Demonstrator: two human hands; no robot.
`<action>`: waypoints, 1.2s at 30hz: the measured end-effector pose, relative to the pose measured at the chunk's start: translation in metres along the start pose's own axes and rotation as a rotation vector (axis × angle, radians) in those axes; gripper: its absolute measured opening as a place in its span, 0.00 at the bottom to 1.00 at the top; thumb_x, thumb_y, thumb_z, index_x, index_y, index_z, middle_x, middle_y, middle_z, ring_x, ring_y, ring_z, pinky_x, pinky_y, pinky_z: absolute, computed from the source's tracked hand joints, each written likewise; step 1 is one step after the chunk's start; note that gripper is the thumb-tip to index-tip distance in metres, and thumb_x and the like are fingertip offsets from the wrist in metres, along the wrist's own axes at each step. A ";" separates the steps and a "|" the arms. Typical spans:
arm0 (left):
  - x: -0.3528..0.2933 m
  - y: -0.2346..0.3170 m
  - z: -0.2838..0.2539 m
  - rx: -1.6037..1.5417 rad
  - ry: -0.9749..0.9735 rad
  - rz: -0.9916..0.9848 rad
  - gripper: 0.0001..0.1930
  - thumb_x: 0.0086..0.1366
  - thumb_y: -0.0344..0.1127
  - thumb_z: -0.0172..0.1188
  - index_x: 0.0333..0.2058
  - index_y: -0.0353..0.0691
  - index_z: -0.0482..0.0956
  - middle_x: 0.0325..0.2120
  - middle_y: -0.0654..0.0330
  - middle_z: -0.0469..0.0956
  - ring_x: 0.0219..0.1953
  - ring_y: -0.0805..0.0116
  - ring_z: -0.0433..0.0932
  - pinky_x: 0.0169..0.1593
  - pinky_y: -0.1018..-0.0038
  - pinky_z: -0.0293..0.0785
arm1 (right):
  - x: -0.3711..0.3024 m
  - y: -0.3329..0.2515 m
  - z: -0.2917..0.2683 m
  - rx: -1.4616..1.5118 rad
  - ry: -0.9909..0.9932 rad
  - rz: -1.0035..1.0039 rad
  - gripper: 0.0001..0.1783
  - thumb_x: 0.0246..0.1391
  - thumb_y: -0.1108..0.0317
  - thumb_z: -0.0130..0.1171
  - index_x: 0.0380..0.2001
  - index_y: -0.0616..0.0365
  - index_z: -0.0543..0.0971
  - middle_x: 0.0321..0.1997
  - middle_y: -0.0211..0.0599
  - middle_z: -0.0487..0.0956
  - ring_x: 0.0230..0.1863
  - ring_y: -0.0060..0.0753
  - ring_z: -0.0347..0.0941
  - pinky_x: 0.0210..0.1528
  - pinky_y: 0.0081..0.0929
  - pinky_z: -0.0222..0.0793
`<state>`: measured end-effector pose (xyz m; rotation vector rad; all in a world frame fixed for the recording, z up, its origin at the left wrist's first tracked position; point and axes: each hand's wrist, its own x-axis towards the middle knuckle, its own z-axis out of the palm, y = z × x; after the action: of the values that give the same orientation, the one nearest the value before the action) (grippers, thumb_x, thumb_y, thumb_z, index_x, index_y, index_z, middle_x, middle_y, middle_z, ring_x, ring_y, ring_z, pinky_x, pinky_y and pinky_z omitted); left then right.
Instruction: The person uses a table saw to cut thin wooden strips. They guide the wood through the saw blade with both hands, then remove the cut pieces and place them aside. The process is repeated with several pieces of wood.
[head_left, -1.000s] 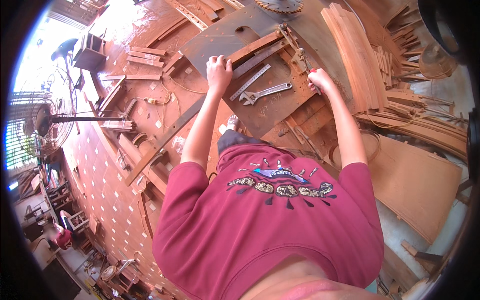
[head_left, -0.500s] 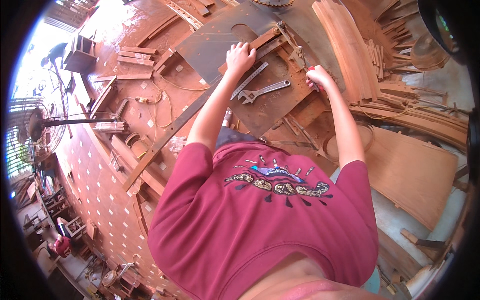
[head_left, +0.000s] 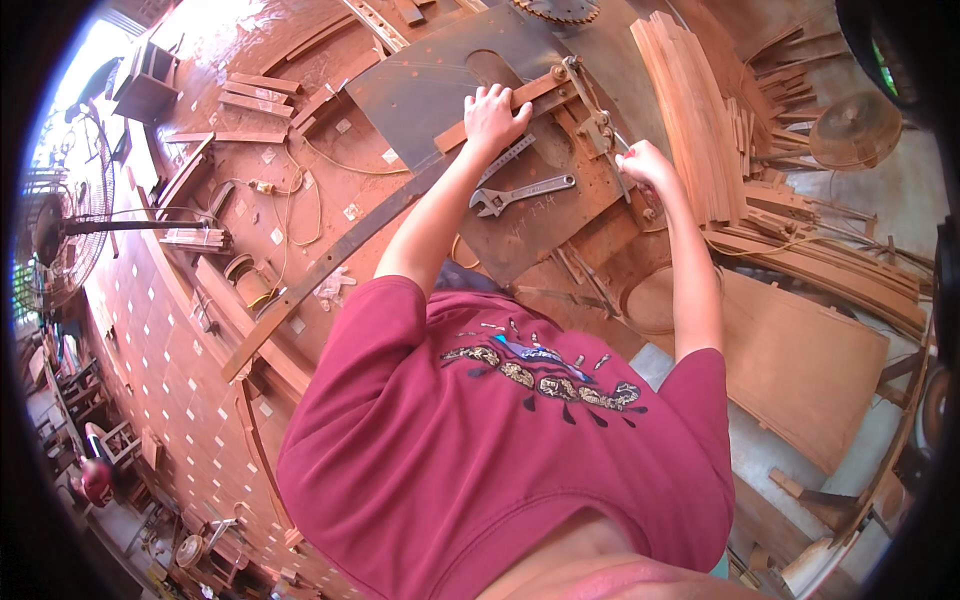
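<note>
My left hand [head_left: 494,120] lies over a wooden bar [head_left: 540,88] on a dark metal tabletop [head_left: 420,85], its fingers curled across the bar. At the bar's far end is a rusty metal clamp linkage [head_left: 592,100]. Beside it, my right hand [head_left: 648,165] is closed around a slim metal tool [head_left: 619,140] whose tip reaches toward the linkage; the fist hides most of the tool. Between my arms, an adjustable wrench [head_left: 522,194] rests on the tabletop. A steel ruler [head_left: 508,158] lies near my left wrist, partly covered by it.
A toothed circular saw blade [head_left: 560,8] lies beyond the table. Stacked wooden strips [head_left: 690,120] stand to the right, near a wooden panel [head_left: 800,360]. On the left are a standing fan [head_left: 75,225], a yellow cable [head_left: 290,205] and loose wood pieces [head_left: 255,97] on the tiled floor.
The view has shifted slightly. My right hand has turned around the tool, and the red part seen at its fingers earlier is hidden. My left hand stays on the wooden bar.
</note>
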<state>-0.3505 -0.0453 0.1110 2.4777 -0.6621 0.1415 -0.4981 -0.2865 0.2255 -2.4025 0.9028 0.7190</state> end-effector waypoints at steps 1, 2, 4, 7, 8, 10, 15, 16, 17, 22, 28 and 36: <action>0.000 0.001 0.000 0.002 -0.004 0.004 0.26 0.63 0.59 0.58 0.44 0.41 0.84 0.45 0.56 0.81 0.53 0.54 0.75 0.56 0.58 0.68 | 0.000 0.002 0.001 0.015 0.004 0.011 0.21 0.67 0.55 0.58 0.25 0.61 0.79 0.10 0.32 0.67 0.09 0.27 0.63 0.13 0.33 0.56; 0.001 0.002 0.000 0.004 -0.008 0.008 0.26 0.63 0.59 0.59 0.44 0.41 0.84 0.45 0.56 0.81 0.53 0.55 0.75 0.56 0.58 0.68 | 0.001 0.003 0.001 0.029 0.007 0.021 0.22 0.67 0.55 0.58 0.25 0.61 0.79 0.10 0.32 0.67 0.09 0.28 0.63 0.13 0.34 0.57; 0.004 0.001 0.001 -0.005 -0.017 0.000 0.27 0.62 0.60 0.59 0.45 0.41 0.84 0.46 0.56 0.81 0.54 0.55 0.75 0.55 0.57 0.69 | 0.001 0.000 0.000 0.006 0.015 0.018 0.22 0.67 0.55 0.58 0.26 0.63 0.79 0.10 0.33 0.67 0.08 0.27 0.63 0.12 0.34 0.57; 0.002 -0.008 0.002 -0.020 0.032 0.006 0.27 0.61 0.59 0.60 0.41 0.38 0.84 0.44 0.55 0.80 0.52 0.53 0.76 0.54 0.58 0.69 | 0.006 -0.008 0.003 -0.078 0.027 -0.020 0.20 0.65 0.55 0.60 0.31 0.64 0.81 0.16 0.42 0.76 0.16 0.37 0.73 0.20 0.41 0.69; 0.003 -0.006 0.003 -0.027 0.029 0.015 0.28 0.61 0.60 0.60 0.41 0.38 0.83 0.44 0.55 0.80 0.52 0.53 0.76 0.54 0.58 0.69 | 0.014 0.004 0.009 -0.102 0.132 -0.090 0.19 0.64 0.55 0.61 0.36 0.64 0.81 0.21 0.46 0.78 0.22 0.41 0.76 0.27 0.42 0.72; 0.003 -0.002 0.003 -0.038 0.023 0.029 0.29 0.60 0.61 0.61 0.42 0.38 0.83 0.44 0.55 0.80 0.52 0.53 0.75 0.54 0.58 0.69 | 0.037 0.032 0.035 -0.154 0.339 -0.233 0.19 0.63 0.56 0.62 0.44 0.64 0.81 0.31 0.53 0.83 0.33 0.48 0.82 0.39 0.46 0.78; -0.002 0.000 -0.003 -0.009 -0.010 0.061 0.34 0.58 0.66 0.62 0.47 0.39 0.82 0.45 0.56 0.79 0.54 0.54 0.75 0.56 0.60 0.68 | 0.057 0.049 0.061 0.187 0.367 -0.349 0.33 0.64 0.56 0.62 0.64 0.65 0.67 0.38 0.47 0.81 0.42 0.48 0.81 0.48 0.41 0.79; -0.003 -0.002 0.000 0.014 0.008 0.081 0.35 0.58 0.67 0.62 0.48 0.38 0.82 0.46 0.56 0.79 0.54 0.55 0.75 0.56 0.60 0.68 | 0.057 0.050 0.061 0.359 0.206 -0.291 0.31 0.65 0.56 0.61 0.63 0.65 0.68 0.36 0.44 0.81 0.37 0.43 0.81 0.43 0.39 0.80; -0.005 -0.004 -0.002 0.011 0.012 0.071 0.36 0.58 0.67 0.62 0.49 0.38 0.82 0.46 0.55 0.79 0.54 0.55 0.75 0.56 0.60 0.68 | 0.054 0.043 0.056 0.518 0.036 -0.240 0.29 0.66 0.56 0.60 0.61 0.65 0.69 0.34 0.42 0.80 0.33 0.38 0.81 0.38 0.36 0.81; -0.006 0.003 -0.002 0.007 0.044 0.071 0.31 0.61 0.63 0.61 0.48 0.40 0.83 0.45 0.56 0.79 0.53 0.55 0.75 0.55 0.59 0.69 | 0.046 0.040 0.052 0.526 -0.096 -0.031 0.18 0.70 0.54 0.57 0.36 0.62 0.77 0.22 0.30 0.77 0.19 0.23 0.73 0.23 0.27 0.71; 0.002 -0.001 0.012 -0.006 0.073 0.002 0.13 0.69 0.46 0.60 0.41 0.44 0.85 0.43 0.60 0.81 0.51 0.56 0.77 0.52 0.59 0.71 | 0.041 0.028 0.052 0.451 -0.043 -0.040 0.18 0.70 0.56 0.56 0.35 0.62 0.79 0.23 0.29 0.77 0.21 0.21 0.72 0.25 0.26 0.71; 0.009 0.000 0.014 -0.003 0.095 0.053 0.13 0.68 0.46 0.61 0.41 0.45 0.85 0.41 0.60 0.80 0.49 0.55 0.77 0.50 0.59 0.71 | 0.059 0.037 0.044 0.199 -0.050 -0.177 0.20 0.67 0.58 0.60 0.31 0.67 0.77 0.25 0.38 0.80 0.25 0.28 0.79 0.24 0.34 0.73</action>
<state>-0.3437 -0.0568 0.1016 2.4351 -0.6872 0.2770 -0.4992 -0.3124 0.1477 -2.2439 0.6956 0.5903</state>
